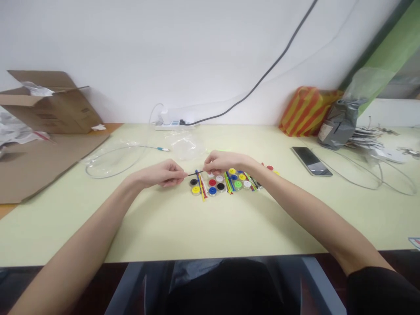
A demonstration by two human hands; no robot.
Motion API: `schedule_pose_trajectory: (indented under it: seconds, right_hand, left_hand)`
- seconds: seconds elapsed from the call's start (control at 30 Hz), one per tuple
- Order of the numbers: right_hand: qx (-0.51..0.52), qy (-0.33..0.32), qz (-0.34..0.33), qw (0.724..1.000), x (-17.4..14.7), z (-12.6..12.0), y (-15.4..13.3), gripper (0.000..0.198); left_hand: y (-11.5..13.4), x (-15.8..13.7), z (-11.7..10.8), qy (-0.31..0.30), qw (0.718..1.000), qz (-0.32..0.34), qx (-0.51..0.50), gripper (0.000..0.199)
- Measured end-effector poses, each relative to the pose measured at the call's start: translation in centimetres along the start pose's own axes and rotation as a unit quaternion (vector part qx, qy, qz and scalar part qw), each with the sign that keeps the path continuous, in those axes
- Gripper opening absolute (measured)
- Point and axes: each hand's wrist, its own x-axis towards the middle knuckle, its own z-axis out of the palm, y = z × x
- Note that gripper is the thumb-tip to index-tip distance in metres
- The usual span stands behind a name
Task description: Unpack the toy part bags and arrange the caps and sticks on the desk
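Note:
A thin black stick (196, 173) stretches between my two hands, just above the table. My left hand (169, 173) pinches its left end, and my right hand (215, 162) pinches the right end. Below and to the right lie several small round discs in clear cases, among them a yellow disc (196, 190), a blue disc (212, 191), a black disc (221, 187) and a green disc (238, 185). Thin coloured plastic sticks (229, 183) lie between the discs in groups. My right hand and forearm hide part of this spread.
A phone (311, 161) lies at the right, near a striped bag (303, 111) and a grey pouch (339, 122). At the back stand a power strip (173, 126) and clear plastic packaging (185, 144). A looped cable (108, 175) and an open cardboard box (62, 109) occupy the left.

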Motion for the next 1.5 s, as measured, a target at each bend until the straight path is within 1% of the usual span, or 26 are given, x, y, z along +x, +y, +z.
schedule_pose_trajectory:
  seconds: [0.13, 0.2, 0.23, 0.33, 0.37, 0.4, 0.43, 0.5, 0.57, 0.63, 0.8, 0.93, 1.1, 1.3, 1.5]
  right_hand:
    - [0.017, -0.038, -0.045, 0.998, 2.0, 0.4, 0.7, 0.026]
    - [0.02, -0.042, -0.068, 0.997, 2.7, 0.8, 1.0, 0.026]
    - [0.016, -0.035, -0.077, 0.996, 3.0, 0.9, 1.1, 0.027]
    - [0.011, 0.028, -0.102, 0.994, 3.0, 0.5, 1.0, 0.029]
    - [0.023, 0.056, -0.105, 0.993, 2.7, 0.1, 0.9, 0.03]
    - [0.041, 0.084, -0.109, 0.99, 2.3, -0.5, 0.8, 0.03]
    - [0.066, 0.109, -0.113, 0.985, 1.9, -1.2, 0.7, 0.03]
    - [0.116, 0.145, -0.128, 0.974, 1.0, -2.5, 0.5, 0.032]
    - [0.149, 0.163, -0.147, 0.964, 0.3, -3.4, 0.5, 0.034]
    - [0.16, 0.171, -0.153, 0.96, 0.0, -3.7, 0.5, 0.036]
    - [0.146, 0.158, -0.144, 0.966, 0.3, -3.1, 0.4, 0.038]
    - [0.131, 0.161, -0.146, 0.967, 0.4, -2.9, 0.2, 0.038]
    - [0.128, 0.167, -0.153, 0.966, 0.3, -3.0, 0.2, 0.038]
    - [0.122, 0.173, -0.145, 0.967, 0.4, -3.0, 0.4, 0.034]
    - [0.096, 0.186, -0.131, 0.969, 0.4, -3.1, 0.7, 0.034]
  left_hand:
    - [0.5, -0.1, 0.7, 0.007, 1.0, 0.006, -0.004, 0.053]
    - [0.6, -0.2, 1.0, 0.02, 1.0, 0.018, -0.01, 0.052]
    - [0.6, -0.2, 1.0, 0.037, 0.999, 0.03, -0.012, 0.051]
    - [0.2, -0.1, 1.0, 0.13, 0.988, 0.086, 0.025, 0.044]
    - [0.0, 0.1, 1.0, 0.153, 0.982, 0.101, 0.055, 0.039]
    - [-0.1, 0.2, 1.0, 0.16, 0.977, 0.11, 0.088, 0.036]
    - [-0.2, 0.4, 1.1, 0.153, 0.974, 0.116, 0.121, 0.035]
    - [-0.4, 0.7, 1.4, 0.12, 0.971, 0.123, 0.165, 0.038]
    - [-0.4, 0.9, 1.8, 0.099, 0.97, 0.128, 0.18, 0.036]
    - [-0.2, 1.1, 2.1, 0.093, 0.97, 0.125, 0.186, 0.032]
    - [0.1, 1.1, 2.4, 0.105, 0.968, 0.107, 0.201, 0.036]
    - [0.0, 1.2, 2.4, 0.092, 0.967, 0.119, 0.205, 0.036]
    - [0.0, 1.2, 2.7, 0.095, 0.968, 0.122, 0.195, 0.032]
    - [0.1, 1.2, 3.0, 0.107, 0.966, 0.118, 0.202, 0.039]
    - [-0.1, 1.4, 3.2, 0.101, 0.965, 0.127, 0.204, 0.038]
